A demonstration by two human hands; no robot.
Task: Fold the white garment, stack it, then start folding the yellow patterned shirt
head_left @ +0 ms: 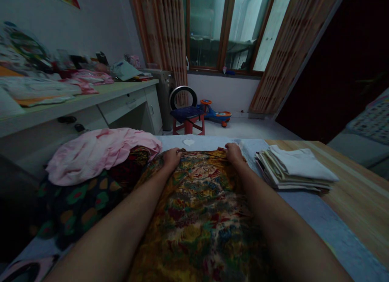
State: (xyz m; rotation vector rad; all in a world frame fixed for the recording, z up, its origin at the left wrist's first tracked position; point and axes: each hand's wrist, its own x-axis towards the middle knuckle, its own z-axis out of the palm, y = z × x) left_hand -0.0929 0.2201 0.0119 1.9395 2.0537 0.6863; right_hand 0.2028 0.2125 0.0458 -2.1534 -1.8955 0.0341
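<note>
A multicoloured patterned cloth (200, 209) lies spread lengthwise on the table between my forearms. My left hand (172, 157) is closed on its far left corner. My right hand (234, 152) is closed on its far right corner. Both arms reach straight out over the cloth. The far edge of the cloth lies on a pale blue sheet (319, 225) that covers the wooden table (361, 201).
A stack of folded pale cloths (296, 168) sits right of my right hand. A pink garment (100, 152) lies on a dark patterned heap (82, 201) at left. A cluttered desk (75, 99) stands along the left wall; a stool (187, 112) and toy car (217, 114) are beyond.
</note>
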